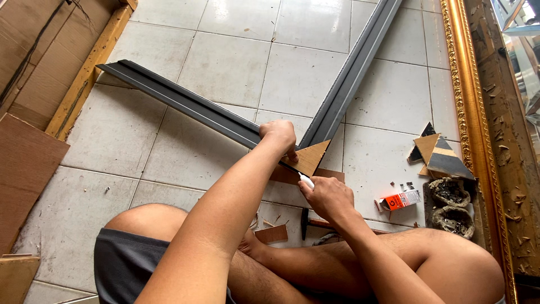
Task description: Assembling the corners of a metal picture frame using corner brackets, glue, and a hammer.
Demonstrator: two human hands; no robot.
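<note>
Two long dark grey moulding strips meet in a corner on the tiled floor, one running to the upper left (180, 104) and one to the upper right (351, 70). My left hand (278, 135) presses down on the corner joint where they meet. A brown triangular wooden piece (309, 157) lies against that corner. My right hand (326, 197) grips a small white tube (305, 180) whose tip touches the triangle's lower edge. I sit on the floor with my bare legs folded beneath my arms.
A small orange and white box (400, 200) lies on the tiles to the right, near stacked triangular offcuts (439, 155) and two clumped lumps (450, 205). An ornate gold frame (478, 141) runs along the right. Cardboard sheets (28, 163) and a wooden bar (84, 73) lie left. A hammer (306, 222) rests by my leg.
</note>
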